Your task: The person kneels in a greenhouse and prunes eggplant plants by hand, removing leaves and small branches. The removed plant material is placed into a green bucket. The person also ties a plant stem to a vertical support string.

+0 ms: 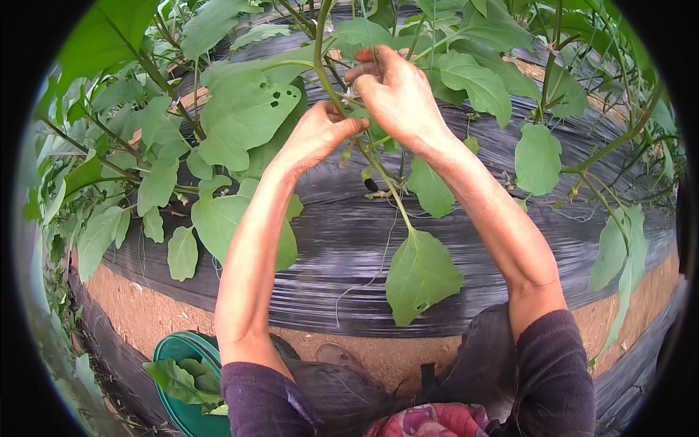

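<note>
A leafy eggplant-like plant stands in front of me. Its thick green stem (320, 62) leans down between my hands. My left hand (317, 138) is closed on the stem, thumb in front and fingertips partly hidden behind. Slightly higher, on the right side of the stem, my right hand (400, 98) has its fingers bent inward. A thin string (366, 22) comes down to its fingers; whether they pinch it I cannot tell. Below the hands, a thinner shoot (389, 186) ends in a broad leaf (422, 277). A large leaf with holes (247, 116) hangs left of my left hand.
Black plastic film (328, 255) covers the raised bed, with bare soil (153, 309) along its near edge. A green bucket (182, 419) with picked leaves (186, 382) stands beside my left elbow. More leafy plants (539, 156) crowd both sides. A loose string (357, 288) lies on the film.
</note>
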Tool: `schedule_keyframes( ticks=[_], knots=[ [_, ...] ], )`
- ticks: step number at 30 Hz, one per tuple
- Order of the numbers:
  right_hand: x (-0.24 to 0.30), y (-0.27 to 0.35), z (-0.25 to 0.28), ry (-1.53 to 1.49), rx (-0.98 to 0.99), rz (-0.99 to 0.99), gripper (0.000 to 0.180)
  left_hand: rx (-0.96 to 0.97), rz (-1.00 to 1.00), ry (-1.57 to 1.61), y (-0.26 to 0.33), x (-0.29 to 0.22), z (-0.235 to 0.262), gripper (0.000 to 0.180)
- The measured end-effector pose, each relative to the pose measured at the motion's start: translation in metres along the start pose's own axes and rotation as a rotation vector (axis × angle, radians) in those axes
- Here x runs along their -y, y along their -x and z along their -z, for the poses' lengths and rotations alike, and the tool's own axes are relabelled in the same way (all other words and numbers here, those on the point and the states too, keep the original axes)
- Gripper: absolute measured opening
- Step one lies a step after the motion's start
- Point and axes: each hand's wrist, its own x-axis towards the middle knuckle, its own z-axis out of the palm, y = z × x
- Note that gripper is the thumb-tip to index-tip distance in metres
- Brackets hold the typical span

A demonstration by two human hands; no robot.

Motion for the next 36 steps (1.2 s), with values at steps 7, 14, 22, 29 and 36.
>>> schedule_keyframes(
  ticks=[7,14,22,29,36],
  knots=[
    [0.008,0.002,-0.023,0.041,0.131,0.017,0.043,-0.162,-0.093,-0.275,-0.009,0.002,-0.008,0.046],
    [-0.001,-0.007,-0.026,0.184,0.163,0.125,0.046,-0.208,0.007,-0.352,-0.013,-0.001,-0.018,0.043],
    [0.000,-0.025,-0.030,0.206,0.342,0.169,0.047,-0.230,-0.096,-0.391,-0.030,0.020,-0.021,0.043],
    [-0.018,-0.049,-0.013,0.516,0.251,0.029,0.037,-0.256,-0.064,-0.245,-0.029,0.023,-0.015,0.033],
    [-0.055,-0.080,-0.049,0.296,0.200,-0.368,0.047,-0.175,-0.127,-0.117,-0.023,0.021,-0.014,0.030]
  ],
)
